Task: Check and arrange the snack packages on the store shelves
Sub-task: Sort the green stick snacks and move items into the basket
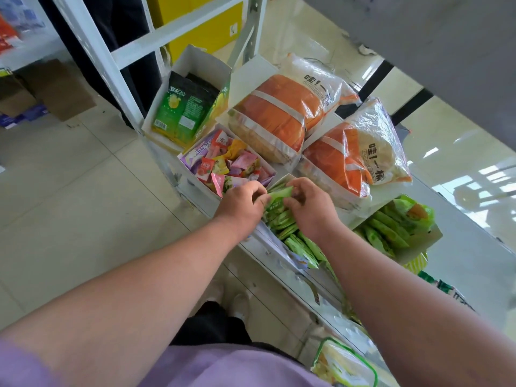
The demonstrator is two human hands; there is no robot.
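Along the front edge of the white shelf [251, 248], open boxes stand packed side by side: a box of mixed sweets [227, 164] at left, a box of small green packets [282, 219] just right of it, and another box of green packets [391, 233] further right. Behind them lie two orange-and-clear bread bags [282, 113] touching each other, and at the far left a white box of dark green pouches [183, 107]. Free room lies only left of the shelf, over the pale tiled floor [69, 169]; an upper shelf [418, 37] overhangs from the far right.

Both bare forearms reach forward from the near edge. The left hand [241, 203] and right hand [310, 206] meet over the middle box, each with curled fingers and thumb pinching one green packet [279, 194] lifted just above the row.

The right wrist hides part of the row beneath. A lower shelf's goods at near right are cut off and hard to make out.
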